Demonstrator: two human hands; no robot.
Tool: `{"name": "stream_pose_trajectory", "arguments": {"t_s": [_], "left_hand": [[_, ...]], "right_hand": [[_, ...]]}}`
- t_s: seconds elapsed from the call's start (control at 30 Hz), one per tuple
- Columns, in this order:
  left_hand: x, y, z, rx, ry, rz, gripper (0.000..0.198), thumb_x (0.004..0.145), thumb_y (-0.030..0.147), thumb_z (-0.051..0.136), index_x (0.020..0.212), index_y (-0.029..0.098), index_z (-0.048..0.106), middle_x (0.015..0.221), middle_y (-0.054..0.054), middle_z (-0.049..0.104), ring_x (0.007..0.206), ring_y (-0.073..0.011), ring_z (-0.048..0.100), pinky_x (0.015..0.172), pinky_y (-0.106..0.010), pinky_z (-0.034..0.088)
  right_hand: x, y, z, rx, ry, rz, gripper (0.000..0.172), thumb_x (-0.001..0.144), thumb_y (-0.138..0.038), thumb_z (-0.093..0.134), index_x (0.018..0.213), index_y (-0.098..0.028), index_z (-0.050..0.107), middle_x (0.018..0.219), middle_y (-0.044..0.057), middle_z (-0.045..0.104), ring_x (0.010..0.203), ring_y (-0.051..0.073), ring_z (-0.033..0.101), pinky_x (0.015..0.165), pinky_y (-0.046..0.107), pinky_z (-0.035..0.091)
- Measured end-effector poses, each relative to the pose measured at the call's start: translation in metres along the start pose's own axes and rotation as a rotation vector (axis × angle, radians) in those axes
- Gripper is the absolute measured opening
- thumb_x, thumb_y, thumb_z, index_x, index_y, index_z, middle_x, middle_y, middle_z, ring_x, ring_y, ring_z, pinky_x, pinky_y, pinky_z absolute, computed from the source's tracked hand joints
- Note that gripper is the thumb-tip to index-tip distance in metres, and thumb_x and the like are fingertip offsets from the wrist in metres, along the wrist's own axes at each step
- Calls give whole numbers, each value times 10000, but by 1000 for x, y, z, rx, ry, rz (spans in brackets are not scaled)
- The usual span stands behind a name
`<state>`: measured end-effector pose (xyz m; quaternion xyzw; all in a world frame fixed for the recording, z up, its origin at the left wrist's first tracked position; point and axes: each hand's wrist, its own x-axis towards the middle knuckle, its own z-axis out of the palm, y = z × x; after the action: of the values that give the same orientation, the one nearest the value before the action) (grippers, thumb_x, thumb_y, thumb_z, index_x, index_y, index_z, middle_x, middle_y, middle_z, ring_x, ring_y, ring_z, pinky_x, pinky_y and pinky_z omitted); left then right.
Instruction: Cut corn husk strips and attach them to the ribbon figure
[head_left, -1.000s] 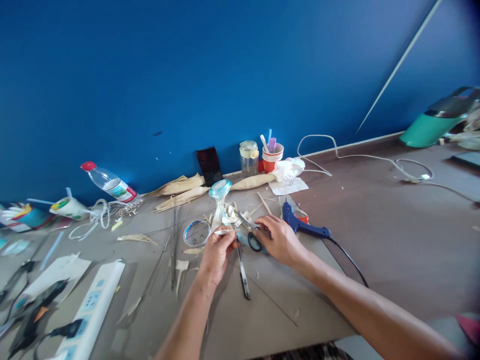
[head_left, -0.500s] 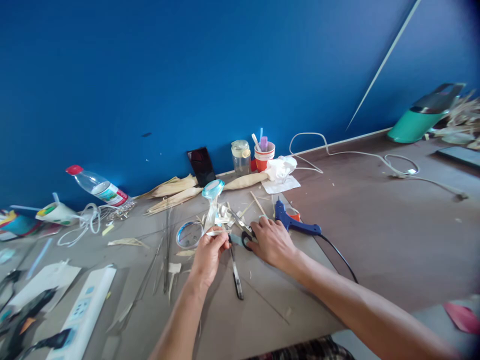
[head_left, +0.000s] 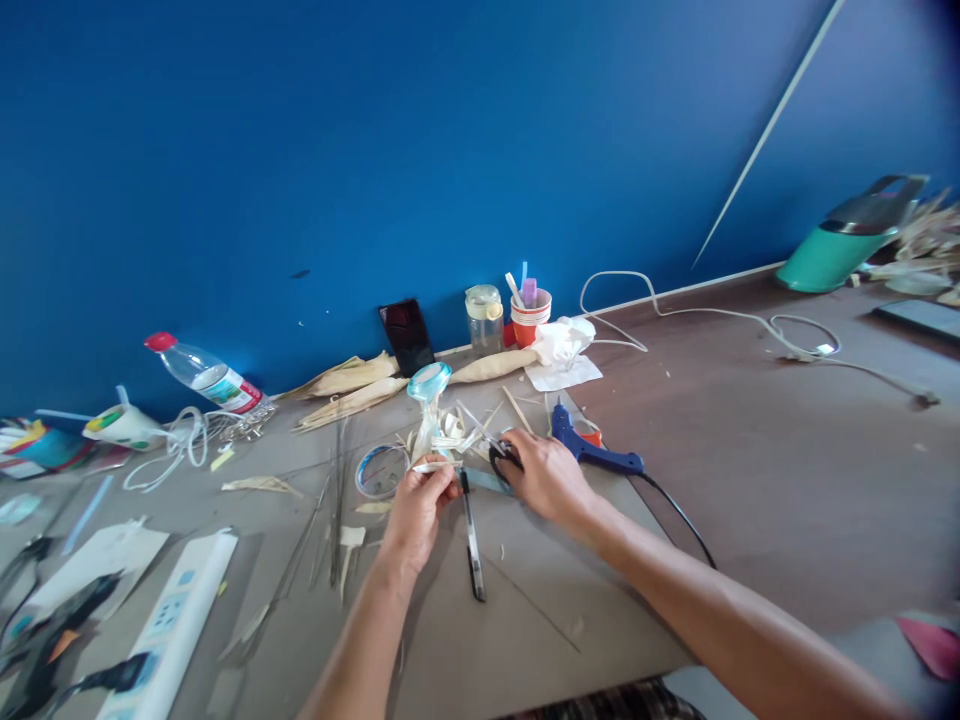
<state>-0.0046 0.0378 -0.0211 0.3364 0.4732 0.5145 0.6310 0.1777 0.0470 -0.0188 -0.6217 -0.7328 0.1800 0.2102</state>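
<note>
Scissors (head_left: 498, 455), black-handled: shifted slightly farther from the pen (head_left: 473, 545) since half a second ago, now held in the right hand (head_left: 551, 475), its fingers closed about the handles, blades pointing to 10 o'clock. Pale strip (head_left: 431, 466), one: pinched between thumb and fingers of the left hand (head_left: 416, 510), at that hand's 1 o'clock, the two hands well apart. Surrounding items: roll of tape (head_left: 361, 475), at the left hand's 10 o'clock; said pen, at its 4 o'clock; blue glue gun (head_left: 600, 452), at the right hand's 2 o'clock.
</note>
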Motion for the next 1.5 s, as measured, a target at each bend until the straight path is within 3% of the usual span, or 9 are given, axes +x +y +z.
{"name": "stream_pose_trajectory", "arguments": {"t_s": [0.17,0.27,0.37,0.47,0.57,0.77,1.13,1.27,1.5], "left_hand": [[-1,3,0,-42,-8,-2,251,626,286,772,716,145,585,635,36,557,550,-75,490,573,-215,409],[-2,5,1,-53,-21,-6,240,631,281,769,692,140,584,634,32,560,544,-72,489,582,-223,420],[-3,7,2,-76,-19,-3,239,624,270,775,671,136,582,631,31,552,542,-67,485,569,-217,415],[-3,7,1,-92,-17,5,218,638,259,768,681,138,592,639,35,553,552,-66,489,580,-217,420],[-2,6,-2,-97,-37,11,189,665,255,752,710,142,607,636,33,564,553,-71,501,602,-226,429],[-2,7,-4,-148,-65,9,173,683,252,743,719,148,609,653,32,569,553,-65,500,613,-226,429],[-4,9,-1,-143,-64,5,175,676,240,738,677,142,592,637,23,554,550,-72,488,615,-234,430],[-4,8,-1,-168,-85,6,175,672,230,738,664,147,584,611,33,542,540,-70,484,610,-229,426],[-5,9,1,-159,-92,-8,185,655,242,745,666,150,585,613,32,548,544,-72,486,608,-231,427]], "right_hand": [[3,4,4,730,52,170,197,733,-232,556,923,-182,534,823,29,638,732,162,592,624,251,422],[0,0,3,1131,-117,181,331,703,-262,615,1011,-170,532,788,14,622,690,133,568,587,225,419],[-5,-7,-3,1315,-277,108,384,670,-284,681,1024,-169,588,811,19,632,715,120,564,609,210,422],[-11,-14,-11,1284,-379,67,326,668,-307,702,955,-161,646,806,24,647,703,118,561,590,205,424],[-15,-19,-13,1181,-435,71,346,706,-304,670,1021,-162,638,790,27,654,600,101,521,492,195,392],[-16,-16,7,1081,-224,29,362,734,-208,591,1093,-165,589,712,-13,588,613,104,514,549,212,408],[-26,-21,0,493,-129,-239,328,713,-221,592,1036,-168,604,702,-5,593,618,130,521,604,243,405],[-26,-25,0,424,-120,-250,319,727,-235,595,1036,-156,605,716,6,620,637,144,548,673,272,416],[-26,-26,2,410,-107,-239,305,737,-220,583,1033,-151,608,709,14,630,636,147,550,649,260,418]]}}
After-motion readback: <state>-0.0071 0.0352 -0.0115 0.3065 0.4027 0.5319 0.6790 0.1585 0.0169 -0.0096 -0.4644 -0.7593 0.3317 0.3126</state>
